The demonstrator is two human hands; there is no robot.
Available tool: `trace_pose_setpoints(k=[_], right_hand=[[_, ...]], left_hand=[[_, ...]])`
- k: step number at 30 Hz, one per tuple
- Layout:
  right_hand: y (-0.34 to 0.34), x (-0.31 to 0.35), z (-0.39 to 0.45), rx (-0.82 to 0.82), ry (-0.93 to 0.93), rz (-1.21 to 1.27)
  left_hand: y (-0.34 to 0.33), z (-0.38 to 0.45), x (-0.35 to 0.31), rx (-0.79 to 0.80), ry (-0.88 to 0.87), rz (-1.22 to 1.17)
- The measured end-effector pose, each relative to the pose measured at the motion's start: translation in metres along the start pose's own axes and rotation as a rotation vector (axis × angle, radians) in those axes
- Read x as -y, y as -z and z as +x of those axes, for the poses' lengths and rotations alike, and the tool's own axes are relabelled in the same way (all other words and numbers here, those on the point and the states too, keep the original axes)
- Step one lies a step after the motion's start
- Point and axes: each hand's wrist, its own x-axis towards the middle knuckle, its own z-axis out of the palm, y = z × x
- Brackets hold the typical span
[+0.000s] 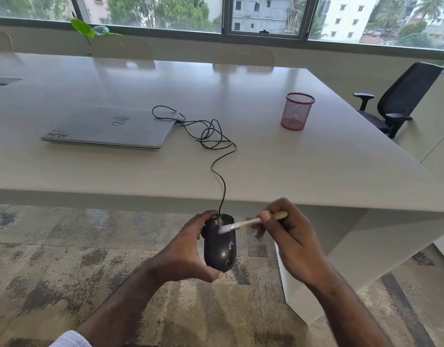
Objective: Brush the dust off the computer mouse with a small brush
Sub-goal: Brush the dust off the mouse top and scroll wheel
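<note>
A black wired computer mouse [221, 249] with pale dust specks on its top is held in the air in front of the table's near edge. My left hand [188, 249] grips it from the left side, fingers curled round its front and thumb at its rear. My right hand [288, 236] pinches a small brush [251, 222] with a pale wooden handle. The brush's white bristles touch the mouse's top near the buttons. The mouse's black cable [222, 171] runs up over the table edge in loose loops to the laptop.
A closed silver laptop [110, 127] lies on the white table [316, 159] to the left. A red mesh pen cup [297, 111] stands at the right. A black office chair [401, 101] stands beyond the table's right side. Patterned carpet lies below my hands.
</note>
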Motion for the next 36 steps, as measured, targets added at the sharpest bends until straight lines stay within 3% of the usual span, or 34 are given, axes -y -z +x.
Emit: trace_pose_setpoints(k=[5,11,18,24,31,36], right_hand=[[0.001,-0.002,-0.003,0.033,-0.023,-0.057],[0.003,-0.001,0.001,-0.08,0.018,0.006],[0.004,-0.003,-0.003,-0.055,-0.02,-0.046],[0.002,-0.002,-0.002,-0.16,-0.006,0.031],[0.0,-0.002,-0.011,-0.082,-0.067,-0.048],[0.003,-0.003,-0.006,-0.205,-0.054,0.067]], left_hand=[[0.0,0.001,0.002,-0.007,0.001,0.002],[0.002,0.0,0.001,0.003,0.0,0.012],[0.002,-0.002,0.002,-0.003,0.0,0.027],[0.0,-0.001,0.001,-0.012,-0.019,0.029],[-0.001,0.0,0.003,-0.03,-0.032,0.027],[0.0,-0.001,0.0,-0.019,-0.023,-0.004]])
